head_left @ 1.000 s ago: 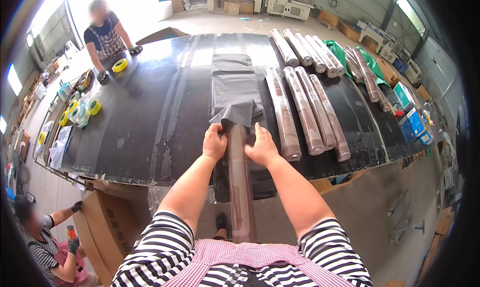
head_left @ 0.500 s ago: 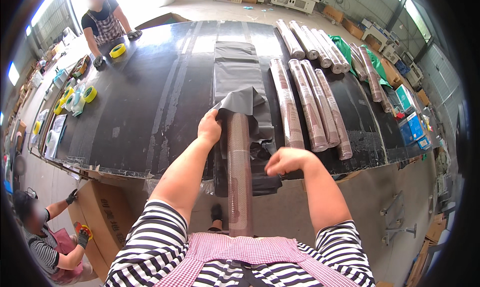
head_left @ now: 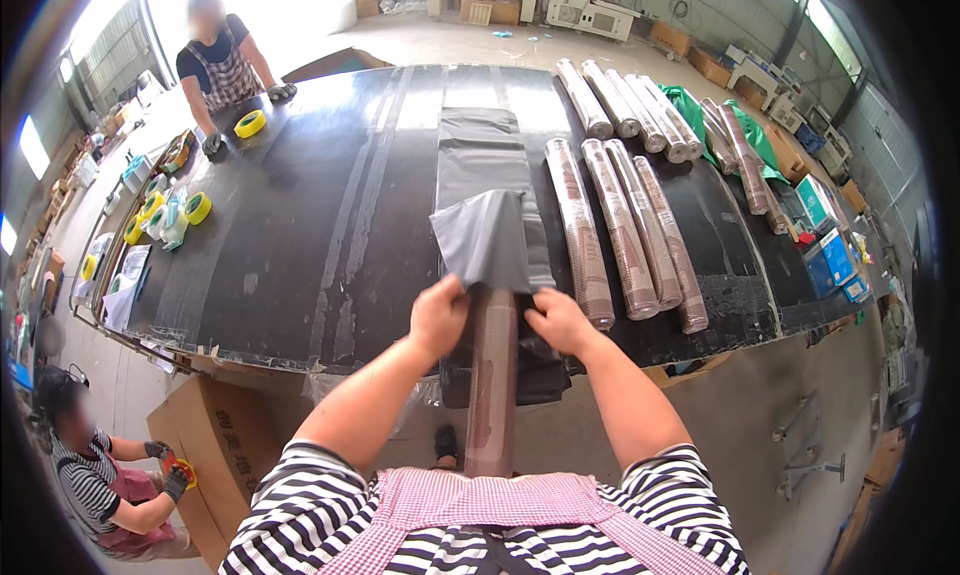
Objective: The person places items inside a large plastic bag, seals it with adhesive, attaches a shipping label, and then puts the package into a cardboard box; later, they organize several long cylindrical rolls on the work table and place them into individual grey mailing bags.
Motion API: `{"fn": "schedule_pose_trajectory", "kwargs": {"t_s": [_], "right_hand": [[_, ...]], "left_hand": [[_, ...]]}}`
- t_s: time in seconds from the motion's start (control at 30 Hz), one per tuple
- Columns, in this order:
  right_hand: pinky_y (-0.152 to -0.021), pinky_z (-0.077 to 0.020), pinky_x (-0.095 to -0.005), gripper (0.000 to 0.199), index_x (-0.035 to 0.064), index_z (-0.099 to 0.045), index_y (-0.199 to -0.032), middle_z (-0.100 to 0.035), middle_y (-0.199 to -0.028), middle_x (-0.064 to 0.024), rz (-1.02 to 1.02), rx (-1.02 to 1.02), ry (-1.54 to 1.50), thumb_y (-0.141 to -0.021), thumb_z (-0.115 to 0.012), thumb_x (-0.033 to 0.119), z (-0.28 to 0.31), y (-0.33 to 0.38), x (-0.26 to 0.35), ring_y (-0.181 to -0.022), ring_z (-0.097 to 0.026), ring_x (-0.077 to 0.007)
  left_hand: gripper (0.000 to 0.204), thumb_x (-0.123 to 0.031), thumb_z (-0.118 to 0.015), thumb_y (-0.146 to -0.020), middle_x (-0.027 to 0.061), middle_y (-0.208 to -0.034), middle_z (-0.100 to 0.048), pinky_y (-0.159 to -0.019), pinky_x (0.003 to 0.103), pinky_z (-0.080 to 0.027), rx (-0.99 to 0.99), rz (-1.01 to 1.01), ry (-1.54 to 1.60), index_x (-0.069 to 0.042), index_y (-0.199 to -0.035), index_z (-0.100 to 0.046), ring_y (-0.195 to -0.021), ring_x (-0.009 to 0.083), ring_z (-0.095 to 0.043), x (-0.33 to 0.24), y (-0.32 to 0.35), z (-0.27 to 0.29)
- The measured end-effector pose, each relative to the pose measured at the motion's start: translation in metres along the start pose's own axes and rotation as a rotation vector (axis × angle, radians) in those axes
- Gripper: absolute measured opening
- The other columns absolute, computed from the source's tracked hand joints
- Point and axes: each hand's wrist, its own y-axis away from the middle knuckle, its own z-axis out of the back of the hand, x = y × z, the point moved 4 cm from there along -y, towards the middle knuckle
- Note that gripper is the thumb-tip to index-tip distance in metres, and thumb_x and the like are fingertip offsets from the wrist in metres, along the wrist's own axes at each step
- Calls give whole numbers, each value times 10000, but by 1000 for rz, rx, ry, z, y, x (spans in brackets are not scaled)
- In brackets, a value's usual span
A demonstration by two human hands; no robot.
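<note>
A brown patterned roll, slim and glossy, runs straight from the person's waist across the near edge of the black table. Its far end is hidden by a matte grey plastic bag, which is creased and loose, one corner poking out left; whether inside or beneath is unclear.

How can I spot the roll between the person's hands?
Find the big black table and look toward its near edge. Between the left hand and right hand is a brown patterned roll. Unlike the other rolls to its right, its far end is covered by grey plastic.
</note>
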Motion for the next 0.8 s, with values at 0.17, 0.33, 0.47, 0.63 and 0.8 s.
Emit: {"fn": "schedule_pose_trajectory", "kwargs": {"t_s": [0.17, 0.33, 0.47, 0.63, 0.8], "right_hand": [[-791, -509, -425, 208, 7, -678, -912, -619, -868, -195, 0, 551, -59, -826, -662, 196, -9, 116, 77, -823, -618, -310], [-864, -504, -307, 256, -32, -666, -1057, -709, -973, -86, -485, 563, -684, -947, -616, 194, -58, 186, 35, -956, -635, -169], [-747, -559, -331, 165, -15, -611, -915, -669, -886, -58, -554, 92, -929, -960, -560, 136, -37, 96, 6, -786, -636, -150], [-711, -549, -267, 154, -6, -648, -994, -675, -864, -36, -546, 404, -591, -953, -580, 125, 16, 88, 73, -748, -624, -115], [-679, -559, -287, 163, -12, -661, -967, -668, -869, -29, -726, 289, -876, -935, -647, 147, -16, 172, 39, -771, -625, -116]], "left_hand": [[43, -37, -574, -792, 138, -710, -537, -590, 461, -456, 387, -195, 183, -39, -760, -545, -652, 343, -550, 3, 138, 15], [117, -66, -595, -878, 183, -840, -644, -751, 408, -503, 788, 316, 473, -30, -984, -561, -827, 321, -639, 18, 160, 12], [201, -53, -655, -836, 190, -862, -672, -752, 415, -514, 419, 104, 153, -28, -1004, -546, -803, 320, -652, -38, 57, 20], [171, -77, -661, -894, 65, -812, -616, -717, 319, -497, 650, 416, 356, -27, -1017, -553, -769, 129, -548, -47, 46, 22], [404, -63, -704, -849, 45, -760, -602, -655, 301, -474, 358, 475, 354, -34, -1175, -466, -721, 120, -573, -10, 131, 35]]}}
